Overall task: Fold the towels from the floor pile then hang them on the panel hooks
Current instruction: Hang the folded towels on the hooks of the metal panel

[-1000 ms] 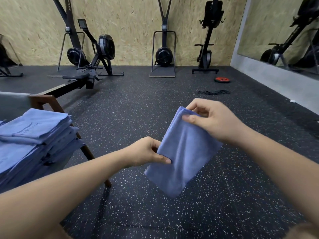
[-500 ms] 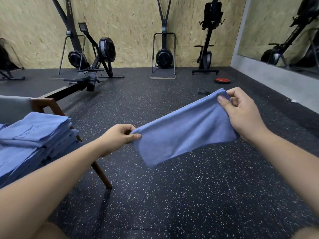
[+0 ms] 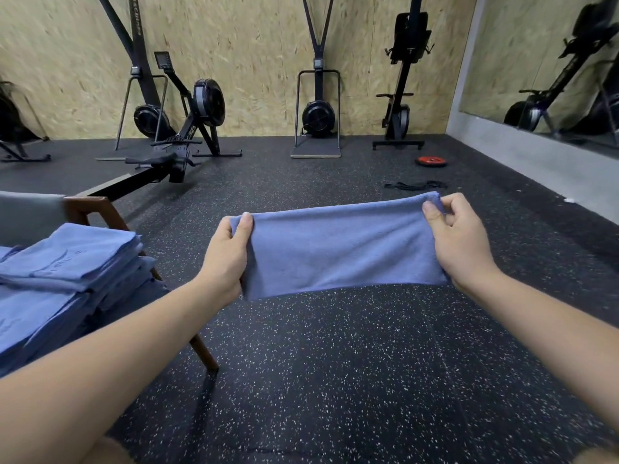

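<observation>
A blue towel, folded into a long strip, is stretched level in the air in front of me. My left hand grips its left end, thumb on top. At the other end my right hand pinches the upper right corner between thumb and fingers. A stack of folded blue towels lies on a chair at the left. No panel hooks or floor pile are in view.
The wooden chair stands at my left, one leg reaching to the floor near my left forearm. Rowing and ski machines line the chipboard wall. A red weight plate and a black band lie on the speckled rubber floor. A mirror fills the right wall.
My hands have moved apart and drawn the towel from a hanging, tilted fold into a taut horizontal strip. The left hand rose and the right hand came level with it.
</observation>
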`<state>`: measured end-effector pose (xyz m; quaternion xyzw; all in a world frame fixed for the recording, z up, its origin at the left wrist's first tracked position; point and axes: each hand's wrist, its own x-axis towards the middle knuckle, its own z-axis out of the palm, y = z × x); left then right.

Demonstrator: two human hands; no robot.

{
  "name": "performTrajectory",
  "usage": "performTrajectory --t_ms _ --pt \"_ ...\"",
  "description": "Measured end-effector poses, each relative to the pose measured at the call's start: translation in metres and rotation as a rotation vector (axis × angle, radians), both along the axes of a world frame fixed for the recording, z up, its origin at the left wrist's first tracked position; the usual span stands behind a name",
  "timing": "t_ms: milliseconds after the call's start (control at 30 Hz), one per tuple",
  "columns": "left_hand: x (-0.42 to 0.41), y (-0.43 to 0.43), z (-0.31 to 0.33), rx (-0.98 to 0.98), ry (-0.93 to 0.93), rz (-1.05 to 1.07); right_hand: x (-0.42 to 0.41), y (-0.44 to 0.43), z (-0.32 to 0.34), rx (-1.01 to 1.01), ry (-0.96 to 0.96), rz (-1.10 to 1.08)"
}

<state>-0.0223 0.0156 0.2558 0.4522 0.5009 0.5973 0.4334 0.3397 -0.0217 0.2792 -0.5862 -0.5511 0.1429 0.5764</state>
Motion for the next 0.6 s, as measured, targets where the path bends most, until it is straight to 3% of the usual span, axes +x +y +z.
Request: performTrajectory --t_ms 300,600 --pt "-0.012 -0.005 -0.001 0.123 0.483 0.172 -0.007 -0.004 -0.005 -0.087 -0.007 -0.012" --pt "0.009 -0.017 -0.008 -0.077 0.575 0.079 -0.027 -0.002 -0.025 -0.254 -0.054 0.036"
